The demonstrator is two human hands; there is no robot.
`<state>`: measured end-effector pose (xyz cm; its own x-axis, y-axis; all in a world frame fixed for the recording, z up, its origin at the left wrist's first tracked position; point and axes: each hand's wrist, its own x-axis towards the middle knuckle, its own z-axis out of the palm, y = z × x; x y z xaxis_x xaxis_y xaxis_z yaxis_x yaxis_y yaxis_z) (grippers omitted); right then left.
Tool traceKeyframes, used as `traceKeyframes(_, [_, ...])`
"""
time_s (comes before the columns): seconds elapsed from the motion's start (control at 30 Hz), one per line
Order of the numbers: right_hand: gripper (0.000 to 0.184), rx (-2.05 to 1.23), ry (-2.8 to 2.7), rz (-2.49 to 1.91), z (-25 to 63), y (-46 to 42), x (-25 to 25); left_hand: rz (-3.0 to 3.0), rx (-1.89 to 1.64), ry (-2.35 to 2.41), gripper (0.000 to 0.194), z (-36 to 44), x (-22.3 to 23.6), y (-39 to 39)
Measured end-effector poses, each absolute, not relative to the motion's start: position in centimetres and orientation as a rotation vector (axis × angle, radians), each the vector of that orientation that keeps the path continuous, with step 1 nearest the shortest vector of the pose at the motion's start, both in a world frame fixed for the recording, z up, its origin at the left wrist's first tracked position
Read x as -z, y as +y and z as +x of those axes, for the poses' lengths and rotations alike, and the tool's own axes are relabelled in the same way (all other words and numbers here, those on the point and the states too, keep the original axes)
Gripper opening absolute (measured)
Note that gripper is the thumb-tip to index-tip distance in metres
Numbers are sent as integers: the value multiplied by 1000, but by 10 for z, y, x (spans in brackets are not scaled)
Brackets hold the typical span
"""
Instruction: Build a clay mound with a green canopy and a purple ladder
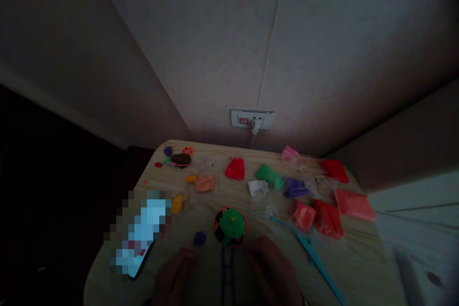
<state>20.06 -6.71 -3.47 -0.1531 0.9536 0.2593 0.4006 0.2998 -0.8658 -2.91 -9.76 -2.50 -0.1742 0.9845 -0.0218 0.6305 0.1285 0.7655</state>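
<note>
A green modelling clay shape (233,222) with a small yellow dot lies on a dark round piece (216,230) with a red edge. Below it, dark purple clay strips (228,272) form a ladder running toward me. My left hand (174,275) rests left of the ladder with its fingers curled together, near a purple clay ball (200,238). My right hand (270,267) is bent just right of the ladder's top, fingertips close to the round piece. Dim light hides whether either hand has anything between its fingers.
Clay packets lie across the wooden table (193,291), including green (269,176), purple (296,188) and red (235,168) ones. Blue modelling tools (315,258) lie right, a blurred phone (138,263) left. Small clay figures (181,159) sit at the back left. A wall socket (252,119) holds a plug.
</note>
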Motion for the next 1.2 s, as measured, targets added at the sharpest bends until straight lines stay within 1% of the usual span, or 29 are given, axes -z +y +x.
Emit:
traceKeyframes(0.1, [9, -690, -1677, -1279, 204, -68, 30, 1540, -770, 1753, 33, -29, 23, -90])
traceKeyframes(0.23, [10, -605, -1718, -1281, 203, -61, 29, 1608, -754, 1629, 32, -27, 20, -78])
traceKeyframes(0.43, [10, -674, -1762, -1249, 202, -59, 33, 1627, -854, 1520, 28, -15, 18, -68])
traceKeyframes(0.57, [7, -708, -1746, -1217, 198, -73, 39, 1672, -847, 1455, 27, -12, 19, -68])
traceKeyframes(0.8, [3, -689, -1660, -1204, 192, -90, 44, 1850, -878, 1390, 24, -13, 23, -67])
traceKeyframes(0.97, [3, -698, -1689, -1189, 190, -93, 44, 1883, -827, 1404, 23, -9, 25, -64])
traceKeyframes(1.1, [5, -732, -1673, -1214, 190, -93, 44, 1915, -743, 1370, 17, -6, 24, -66])
traceKeyframes(1.2, [5, -720, -1693, -1253, 190, -89, 43, 1940, -742, 1366, 13, -5, 23, -67])
